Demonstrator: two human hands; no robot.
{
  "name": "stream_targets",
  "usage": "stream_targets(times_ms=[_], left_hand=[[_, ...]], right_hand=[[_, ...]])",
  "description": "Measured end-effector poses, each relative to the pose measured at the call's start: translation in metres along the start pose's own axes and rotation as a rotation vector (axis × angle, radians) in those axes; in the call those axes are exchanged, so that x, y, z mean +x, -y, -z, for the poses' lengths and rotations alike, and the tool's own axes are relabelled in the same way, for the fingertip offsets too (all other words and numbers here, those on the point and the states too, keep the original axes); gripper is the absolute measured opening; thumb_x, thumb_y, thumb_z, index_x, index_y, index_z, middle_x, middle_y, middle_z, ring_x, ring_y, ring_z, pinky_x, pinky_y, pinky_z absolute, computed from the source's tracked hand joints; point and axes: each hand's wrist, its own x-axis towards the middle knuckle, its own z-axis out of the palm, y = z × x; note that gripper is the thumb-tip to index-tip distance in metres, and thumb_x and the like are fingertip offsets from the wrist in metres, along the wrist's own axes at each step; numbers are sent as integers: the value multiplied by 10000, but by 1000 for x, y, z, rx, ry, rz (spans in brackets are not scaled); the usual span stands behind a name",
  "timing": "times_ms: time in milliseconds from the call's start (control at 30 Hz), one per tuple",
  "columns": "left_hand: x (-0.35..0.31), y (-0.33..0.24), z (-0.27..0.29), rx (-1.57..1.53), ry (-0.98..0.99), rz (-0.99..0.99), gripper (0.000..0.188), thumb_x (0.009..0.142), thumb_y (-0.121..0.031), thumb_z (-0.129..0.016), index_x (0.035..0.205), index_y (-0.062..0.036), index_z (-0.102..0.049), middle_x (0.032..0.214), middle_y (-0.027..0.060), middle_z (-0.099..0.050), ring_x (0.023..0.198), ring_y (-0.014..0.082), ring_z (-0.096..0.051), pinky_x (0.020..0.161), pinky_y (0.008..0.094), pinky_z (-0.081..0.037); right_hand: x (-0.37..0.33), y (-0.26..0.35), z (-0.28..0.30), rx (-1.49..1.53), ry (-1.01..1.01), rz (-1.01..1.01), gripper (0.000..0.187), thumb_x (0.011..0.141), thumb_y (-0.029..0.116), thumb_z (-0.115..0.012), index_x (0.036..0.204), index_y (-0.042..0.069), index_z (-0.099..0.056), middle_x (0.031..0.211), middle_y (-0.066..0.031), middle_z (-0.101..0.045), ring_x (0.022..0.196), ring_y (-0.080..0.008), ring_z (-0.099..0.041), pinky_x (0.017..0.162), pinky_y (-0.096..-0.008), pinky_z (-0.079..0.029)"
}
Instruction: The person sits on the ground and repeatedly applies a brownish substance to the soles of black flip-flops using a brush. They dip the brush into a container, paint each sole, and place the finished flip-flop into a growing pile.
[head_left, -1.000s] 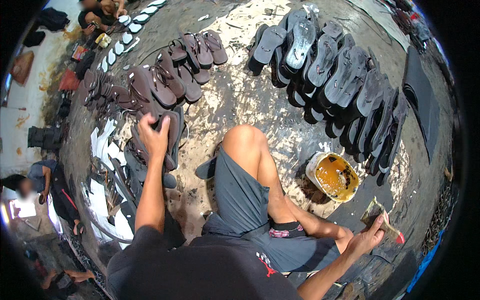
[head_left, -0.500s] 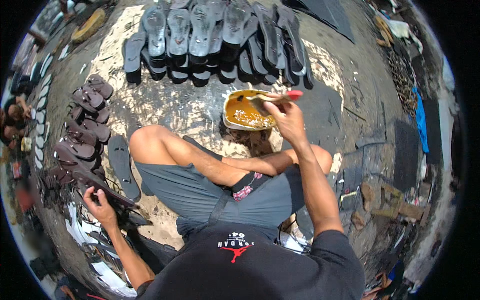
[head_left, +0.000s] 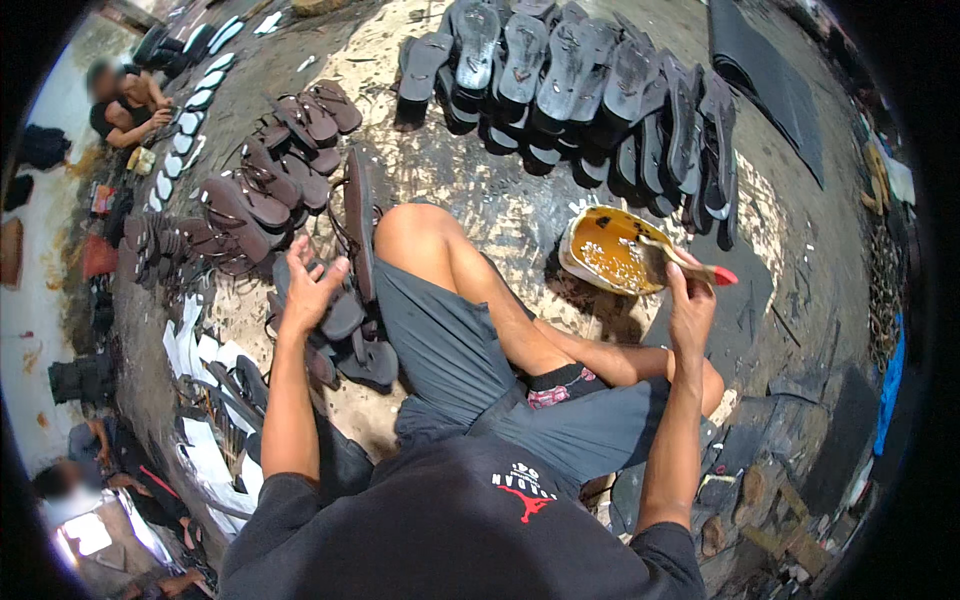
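My left hand [head_left: 312, 288] is raised beside my left knee with its fingers spread and nothing in it. Close to its fingertips a dark brown sandal [head_left: 359, 215] stands tilted on edge; whether anything supports it I cannot tell. Between the fingers and thumb of my right hand [head_left: 690, 308] is a paintbrush [head_left: 708, 271] with a red-tipped handle. Its bristle end reaches over the right rim of a pale tub [head_left: 572, 268] holding amber, glue-like liquid. More black sandals [head_left: 368, 362] lie below my left hand.
Black soles [head_left: 568, 75] are stacked in rows beyond the tub. Brown sandals [head_left: 262, 200] sit in a cluster at the left. White scraps [head_left: 190, 340] lie near my left arm. Another person [head_left: 128, 110] sits at the far left beside a row of white pieces [head_left: 190, 122].
The view has turned left. My left hand has come up and inward from the brown sandals, and one sandal now stands on edge by my knee. The brush has shifted to the tub's right rim.
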Motion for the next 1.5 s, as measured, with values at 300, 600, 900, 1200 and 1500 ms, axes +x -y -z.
stream_targets(times_ms=[300, 600, 900, 1200, 1500], left_hand=[[-109, 45, 23, 226, -206, 304, 1175, 722, -363, -910, 1605, -56, -199, 1588, 331, -283, 1455, 449, -344, 1176, 507, -326], [-108, 45, 70, 35, -375, 59, 730, 980, -288, -718, 1562, -16, -371, 1538, 193, -464, 1403, 265, -444, 1158, 342, -329], [-67, -66, 35, 238, -301, -265, 486, 1074, -233, -501, 1458, 63, -476, 1456, 213, -525, 1362, 267, -471, 1172, 351, -311], [-75, -33, -51, -317, -54, -507, 222, 1091, -235, -507, 1191, -37, -494, 1449, 194, -474, 1341, 323, -497, 1117, 444, -387], [-45, -111, -62, 80, 192, -593, 512, 942, -120, -697, 1413, 34, -566, 1525, 168, -493, 1375, 320, -490, 1178, 419, -339]], right_hand=[[-5, -6, 9, 133, -50, 9, 322, 1016, 105, -650, 1308, -31, -640, 1244, -115, -682, 1124, -160, -632, 1008, -302, -484], [21, 25, -19, -303, 143, 9, 306, 909, 257, -763, 1170, 98, -750, 1040, -129, -770, 981, -246, -722, 879, -400, -548], [32, -7, -40, -782, 149, 281, 284, 874, 308, -782, 1111, 154, -761, 932, -75, -759, 870, -294, -648, 804, -453, -511], [6, 32, 104, -950, 16, 383, 182, 860, 198, -796, 1030, 158, -743, 970, -65, -752, 818, -296, -639, 753, -415, -507], [10, 87, 75, 538, -532, 82, 291, 1020, 301, -668, 1200, 74, -642, 1071, -2, -677, 928, -110, -633, 828, -304, -529]])
